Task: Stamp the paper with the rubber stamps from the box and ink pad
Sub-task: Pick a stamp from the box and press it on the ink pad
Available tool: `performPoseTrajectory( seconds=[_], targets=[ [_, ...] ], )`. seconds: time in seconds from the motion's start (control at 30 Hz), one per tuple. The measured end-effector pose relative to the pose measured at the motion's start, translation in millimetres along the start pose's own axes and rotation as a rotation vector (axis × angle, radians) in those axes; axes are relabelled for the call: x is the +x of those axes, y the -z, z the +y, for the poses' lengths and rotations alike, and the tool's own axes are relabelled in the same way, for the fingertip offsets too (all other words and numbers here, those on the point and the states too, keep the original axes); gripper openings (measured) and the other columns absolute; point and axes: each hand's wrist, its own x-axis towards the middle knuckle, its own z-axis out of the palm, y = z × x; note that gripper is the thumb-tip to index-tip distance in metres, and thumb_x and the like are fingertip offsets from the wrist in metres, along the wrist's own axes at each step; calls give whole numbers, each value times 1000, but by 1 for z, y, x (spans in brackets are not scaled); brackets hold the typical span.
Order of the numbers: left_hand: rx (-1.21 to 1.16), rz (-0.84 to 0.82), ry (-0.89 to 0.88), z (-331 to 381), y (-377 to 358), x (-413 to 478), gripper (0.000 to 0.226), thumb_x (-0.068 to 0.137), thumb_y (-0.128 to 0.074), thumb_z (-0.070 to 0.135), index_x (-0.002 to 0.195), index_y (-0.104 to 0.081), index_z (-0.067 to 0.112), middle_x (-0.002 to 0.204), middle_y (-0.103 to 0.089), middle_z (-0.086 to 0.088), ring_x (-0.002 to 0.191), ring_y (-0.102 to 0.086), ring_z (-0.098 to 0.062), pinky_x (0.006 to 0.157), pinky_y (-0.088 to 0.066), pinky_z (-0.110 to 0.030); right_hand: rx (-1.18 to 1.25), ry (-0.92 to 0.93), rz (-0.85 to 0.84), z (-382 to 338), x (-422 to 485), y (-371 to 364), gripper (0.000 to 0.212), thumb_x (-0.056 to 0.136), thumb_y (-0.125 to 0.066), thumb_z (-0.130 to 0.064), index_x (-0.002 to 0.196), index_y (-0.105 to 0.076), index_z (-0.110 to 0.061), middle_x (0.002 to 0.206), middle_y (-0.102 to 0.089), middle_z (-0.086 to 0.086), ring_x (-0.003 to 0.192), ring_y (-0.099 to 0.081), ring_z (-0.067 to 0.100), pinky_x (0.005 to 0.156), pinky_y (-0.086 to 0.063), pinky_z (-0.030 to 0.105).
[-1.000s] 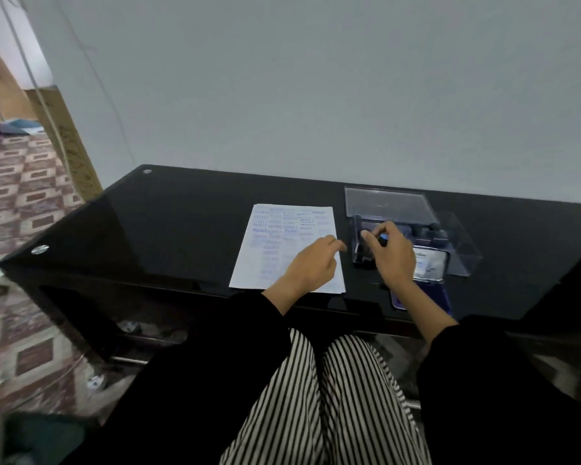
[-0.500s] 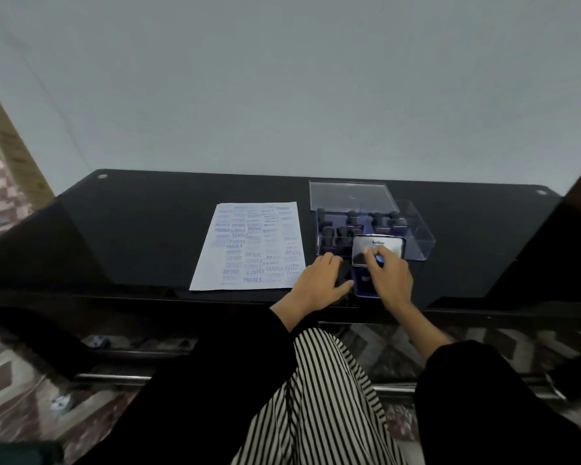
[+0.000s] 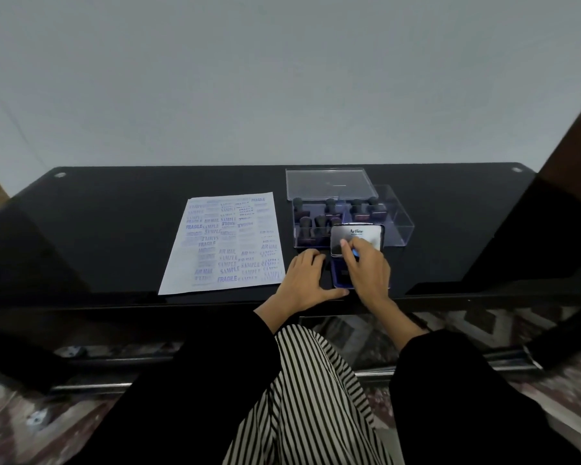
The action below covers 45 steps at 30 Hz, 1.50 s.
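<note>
Just right of centre in the frame, the stamp is almost wholly hidden inside the right hand; only a small blue part shows between the fingers. It sits over the open ink pad, whose silver hinged lid stands up behind it. Whether the stamp face touches the ink I cannot tell. Judging by the other stamps standing in the clear box above, it is likely a light, stiff thing with a knob handle, easy to tip, and best pinched at the handle to keep inky rubber off the skin. The right fingers are curled together and clamped on it from above. The left hand lies flat on the black table just beside the pad, fingers relaxed and slightly spread, thumb reaching toward the pad's near corner, holding nothing. Left of centre, the paper lies flat, already crowded with blue prints; thin and light, it probably slides easily on the glossy top. At the box's upper edge lies its clear cover
</note>
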Motion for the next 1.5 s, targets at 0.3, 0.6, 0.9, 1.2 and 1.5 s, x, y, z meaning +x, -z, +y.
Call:
performPoseTrajectory(
  seconds=[0.3, 0.6, 0.9, 1.2, 1.5],
  targets=[
    [54, 13, -53, -6, -14, 1, 84, 84, -50, 61, 146, -27, 10, 154, -20, -7, 143, -18, -20, 119, -13, -39, -169, 217, 209, 10, -3, -7, 36, 87, -60, -25, 56, -48, -11, 53, -51, 1, 52, -50, 17, 40, -31, 23],
    [66, -2, -48, -6, -14, 1, 76, 89, -46, 56, 146, -26, 11, 154, -22, -6, 145, -15, -18, 119, -6, -38, -313, 284, 383, 11, -7, -11, 29, 84, -58, -22, 56, -56, -13, 42, -49, -1, 36, -46, 14, 32, -30, 20],
    [77, 19, -58, -6, -14, 1, 73, 89, -46, 55, 145, -28, 11, 152, -26, -7, 143, -20, -19, 118, -8, -37, -336, 286, 383, 14, -29, -9, 28, 70, -80, -13, 56, -55, -13, 41, -47, -1, 37, -42, 12, 33, -31, 20],
    [129, 77, -73, -10, -23, -1, 90, 79, -23, 73, 145, -29, 12, 152, -28, -5, 143, -21, -18, 119, -9, -37, -391, 243, 315, 11, -9, -9, 31, 67, -81, -19, 55, -53, -13, 35, -43, 1, 29, -40, 16, 34, -27, 18],
    [88, 68, -57, -10, -22, -1, 74, 89, -45, 56, 146, -27, 13, 154, -25, -4, 145, -15, -16, 119, -6, -35, -310, 281, 464, 17, -26, -15, 28, 85, -51, -24, 59, -56, -15, 41, -46, -3, 39, -40, 12, 37, -26, 20]
  ],
)
